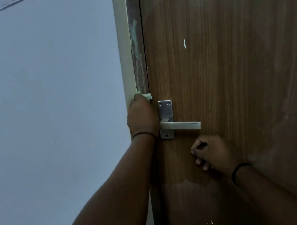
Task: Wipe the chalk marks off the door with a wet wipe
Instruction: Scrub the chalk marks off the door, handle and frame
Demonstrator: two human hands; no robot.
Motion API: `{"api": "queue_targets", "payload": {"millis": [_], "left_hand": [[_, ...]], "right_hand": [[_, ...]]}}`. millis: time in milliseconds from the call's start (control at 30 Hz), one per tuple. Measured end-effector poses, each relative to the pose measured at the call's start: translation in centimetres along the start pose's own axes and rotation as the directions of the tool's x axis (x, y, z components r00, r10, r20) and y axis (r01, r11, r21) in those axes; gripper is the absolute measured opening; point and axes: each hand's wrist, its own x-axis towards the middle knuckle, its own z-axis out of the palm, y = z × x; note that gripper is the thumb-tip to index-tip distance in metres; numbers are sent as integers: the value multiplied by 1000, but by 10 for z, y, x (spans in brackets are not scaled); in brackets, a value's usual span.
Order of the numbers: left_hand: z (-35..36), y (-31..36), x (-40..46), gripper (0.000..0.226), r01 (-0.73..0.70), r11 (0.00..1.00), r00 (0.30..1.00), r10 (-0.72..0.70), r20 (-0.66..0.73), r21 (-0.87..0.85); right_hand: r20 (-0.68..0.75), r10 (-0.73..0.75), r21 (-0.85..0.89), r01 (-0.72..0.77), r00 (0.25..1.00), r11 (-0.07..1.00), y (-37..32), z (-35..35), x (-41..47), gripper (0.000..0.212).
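A: How far along is the wiping?

B: Partway, I'd judge. The left hand (141,116) is clamped on a folded pale wet wipe (146,96), pressing it against the dark frame strip beside the door (232,62). Directly above that hand a long streak of chalk marks (137,56) is smeared but not gone.

A: And the other hand?

B: The right hand (209,151) rests on the door face just below the handle (181,126), fingers loosely curled, holding nothing. The two hands are apart.

A: What are the surfaces like?

B: Brown wood-grain laminate, smooth, with a small white chip above the right hand and faint hazy patches to its right. The handle is a flat brushed-metal lever on a screwed plate. The chalk looks powdery and greenish-white.
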Motion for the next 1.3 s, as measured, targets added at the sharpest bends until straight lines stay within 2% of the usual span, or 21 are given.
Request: {"api": "queue_targets", "payload": {"millis": [133, 233, 333, 400, 500, 600, 667, 700, 733, 800, 867, 967, 1067, 1200, 1233, 1267, 1300], "left_hand": [[5, -10, -16, 15, 12, 997, 993, -20, 116, 71], [8, -34, -49, 18, 3, 988, 957, -47, 285, 153], [1, -49, -77, 17, 66, 991, 923, -106, 370, 120], [-6, -52, -85, 16, 178, 982, 923, -187, 337, 60], [-16, -49, -81, 16, 326, 936, 907, -271, 321, -131], [-28, -47, -74, 12, 357, 887, 905, -252, 342, -293], [-39, -47, -72, 9, 375, 838, 898, -223, 379, -396], [-43, -47, -71, 8, 408, 793, 883, -216, 418, -453], [-48, -48, -70, 8, 452, 736, 859, -206, 469, -505], [-57, -48, -68, 9, 529, 615, 810, -161, 564, -585], [-65, -49, -64, 10, 561, 541, 779, -91, 620, -626], [-72, -49, -58, 9, 595, 458, 754, -31, 657, -661], [-71, -49, -53, 9, 649, 387, 727, -62, 684, -655], [-61, -47, -55, 17, 705, 282, 700, -136, 701, -650], [-58, -47, -57, 16, 702, 279, 706, -154, 691, -655], [-52, -47, -59, 14, 680, 318, 727, -170, 666, -661], [-46, -48, -61, 13, 620, 434, 772, -189, 607, -654]], "right_hand": [[4, -4, 26, 4, 1000, 1000, 1, 1, 0, 18], [20, 5, 28, -6, 1000, 1000, -3, -3, -3, 14], [30, 27, 14, -27, 999, 1000, -10, -8, -5, 12], [45, 12, -97, -7, 999, 995, -14, -7, -10, 14], [99, -60, -217, 80, 993, 973, -29, 2, -23, 20], [68, -313, -271, 320, 947, 908, -61, 8, -34, 17], [-63, -521, -336, 474, 851, 814, -85, 9, -36, 17], [-116, -572, -357, 503, 812, 787, -96, 10, -35, 23], [-126, -578, -356, 507, 806, 785, -107, 10, -34, 34], [-36, -544, -329, 504, 839, 799, -126, 11, -31, 54], [47, -532, -316, 517, 846, 795, -136, 13, -26, 60], [53, -553, -361, 532, 831, 765, -138, 17, -21, 52], [-3, -574, -353, 536, 819, 767, -135, 19, -16, 40], [26, -561, -407, 521, 828, 750, -133, 15, -8, 23], [2, -563, -408, 514, 827, 754, -134, 14, -7, 20], [-42, -565, -407, 503, 824, 763, -136, 13, -4, 19], [-95, -571, -401, 494, 815, 772, -139, 12, -1, 19]]}}
